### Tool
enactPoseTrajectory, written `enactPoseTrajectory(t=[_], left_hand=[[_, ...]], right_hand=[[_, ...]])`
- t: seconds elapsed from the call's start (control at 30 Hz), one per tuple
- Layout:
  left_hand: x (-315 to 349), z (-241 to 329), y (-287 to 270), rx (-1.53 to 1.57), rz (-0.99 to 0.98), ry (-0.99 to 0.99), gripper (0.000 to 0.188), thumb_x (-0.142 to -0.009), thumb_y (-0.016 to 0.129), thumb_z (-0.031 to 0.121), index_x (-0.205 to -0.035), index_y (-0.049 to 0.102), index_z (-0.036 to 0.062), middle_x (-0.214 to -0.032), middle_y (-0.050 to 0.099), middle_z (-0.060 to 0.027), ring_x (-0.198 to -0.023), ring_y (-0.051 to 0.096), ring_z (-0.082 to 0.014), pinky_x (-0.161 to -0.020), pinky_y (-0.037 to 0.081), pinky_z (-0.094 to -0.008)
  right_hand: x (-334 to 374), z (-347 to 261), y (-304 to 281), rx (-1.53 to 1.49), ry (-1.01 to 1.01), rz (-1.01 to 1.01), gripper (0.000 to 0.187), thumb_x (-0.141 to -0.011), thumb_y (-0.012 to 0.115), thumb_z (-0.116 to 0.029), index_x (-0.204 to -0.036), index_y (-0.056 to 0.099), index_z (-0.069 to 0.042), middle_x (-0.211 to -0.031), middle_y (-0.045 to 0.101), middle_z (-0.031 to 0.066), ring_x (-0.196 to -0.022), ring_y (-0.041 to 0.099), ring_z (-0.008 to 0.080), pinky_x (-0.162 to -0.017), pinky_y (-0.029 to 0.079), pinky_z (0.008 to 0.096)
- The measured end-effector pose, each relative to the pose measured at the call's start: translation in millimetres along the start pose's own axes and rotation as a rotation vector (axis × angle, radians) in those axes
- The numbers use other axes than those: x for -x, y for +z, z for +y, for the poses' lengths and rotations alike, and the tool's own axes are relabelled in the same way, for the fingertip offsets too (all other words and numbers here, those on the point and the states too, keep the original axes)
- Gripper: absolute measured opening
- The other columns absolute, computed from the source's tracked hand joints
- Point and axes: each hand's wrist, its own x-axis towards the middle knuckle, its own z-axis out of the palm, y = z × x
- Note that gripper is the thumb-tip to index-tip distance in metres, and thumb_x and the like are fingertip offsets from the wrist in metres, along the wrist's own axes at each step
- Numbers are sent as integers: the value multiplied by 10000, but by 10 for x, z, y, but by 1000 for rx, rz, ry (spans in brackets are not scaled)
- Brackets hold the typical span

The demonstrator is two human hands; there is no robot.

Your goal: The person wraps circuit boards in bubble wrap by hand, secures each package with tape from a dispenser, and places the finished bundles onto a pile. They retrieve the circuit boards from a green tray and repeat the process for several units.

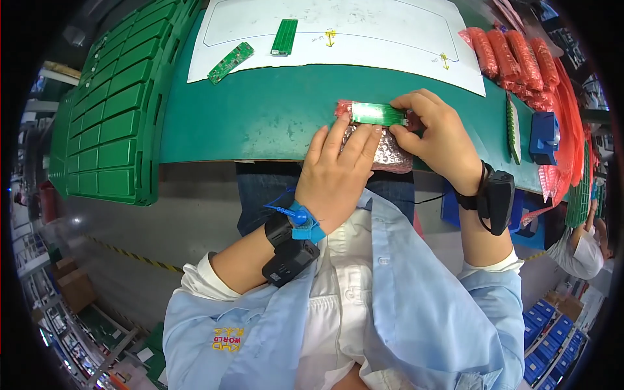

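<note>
A green circuit board point(377, 114) lies near the front edge of the green table, on a sheet of pink-tinted bubble wrap point(394, 153). My right hand point(439, 136) grips the board's right end between thumb and fingers. Stretched out flat, my left hand point(341, 159) rests on the bubble wrap, its fingertips along the board's near edge. A blue wrist strap point(307, 224) circles my left wrist. Part of the wrap is hidden beneath my fingers.
Two more boards, one green and striped point(285, 37), one with small parts point(231, 62), lie on a white sheet point(383, 49). Green stacked trays point(110, 123) stand left. At right are red bubble-wrapped bundles point(520, 58), a green-handled cutter point(513, 127) and a blue holder point(545, 136).
</note>
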Motion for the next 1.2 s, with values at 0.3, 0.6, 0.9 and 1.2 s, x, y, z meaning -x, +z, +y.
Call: enactPoseTrajectory(t=[0.3, 0.6, 0.9, 1.2], left_hand=[[-30, 16, -72, 108, -32, -30, 678, -768, 758, 232, -1384, 504, 106, -1424, 445, -91, -1321, 401, -314, -1072, 356, -479], [55, 61, -20, -3, -30, -46, 696, -770, 759, 232, -1397, 488, 95, -1417, 449, -92, -1331, 389, -312, -1086, 329, -503], [27, 7, -93, 101, -45, -65, 640, -767, 763, 233, -1333, 529, 48, -1368, 468, -92, -1322, 396, -316, -1089, 340, -466], [-77, -6, -194, 101, -69, 4, 580, -796, 741, 244, -1287, 546, 4, -1406, 460, -134, -1319, 412, -320, -1084, 368, -467]], right_hand=[[-38, 53, -44, 71, -54, -47, 270, -793, 741, -59, -1032, 641, 17, -873, 581, 99, -722, 582, 194, -659, 485, 302], [-171, 89, 24, 53, -205, -51, 207, -799, 713, -23, -984, 633, 24, -899, 594, 127, -782, 603, 271, -677, 490, 330], [-216, 16, 76, 97, -165, 41, 163, -739, 704, 33, -827, 567, 25, -821, 535, 133, -749, 575, 306, -652, 469, 363], [-280, -63, -53, 38, -119, -129, 177, -728, 712, 40, -819, 560, 32, -825, 525, 133, -748, 564, 321, -647, 464, 373]])
